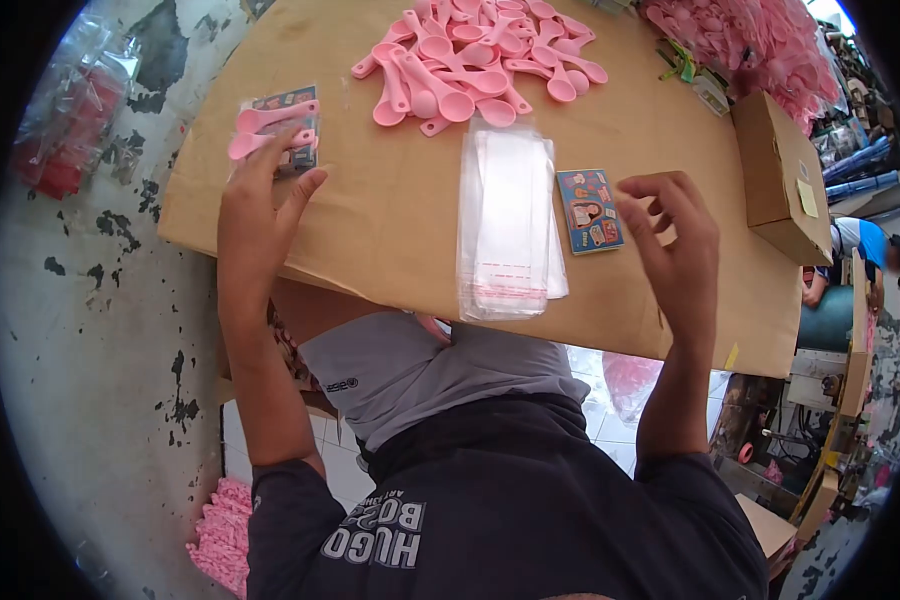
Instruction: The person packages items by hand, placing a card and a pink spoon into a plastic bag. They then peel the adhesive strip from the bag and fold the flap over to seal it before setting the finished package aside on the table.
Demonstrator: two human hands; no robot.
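Note:
At the table's left, my left hand (260, 195) lies with its fingers over a packed pink spoon (250, 146), thumb spread apart. Another pink spoon (270, 115) lies beside it, on printed cards in clear plastic. My right hand (675, 220) hovers at the right edge of a small stack of blue printed cards (590, 210), fingers loosely curled and apart from the thumb, nothing visible in them. Between the hands, nearer the right, lies a stack of clear plastic bags (510, 220). A heap of loose pink spoons (470, 70) sits beyond the bags.
The brown-covered table (390, 210) has a cardboard box (785, 180) at its right edge. Behind the box is a large bag of pink spoons (750, 40). Plastic packaging (70, 110) lies off to the left. Another person (860, 250) is at the far right.

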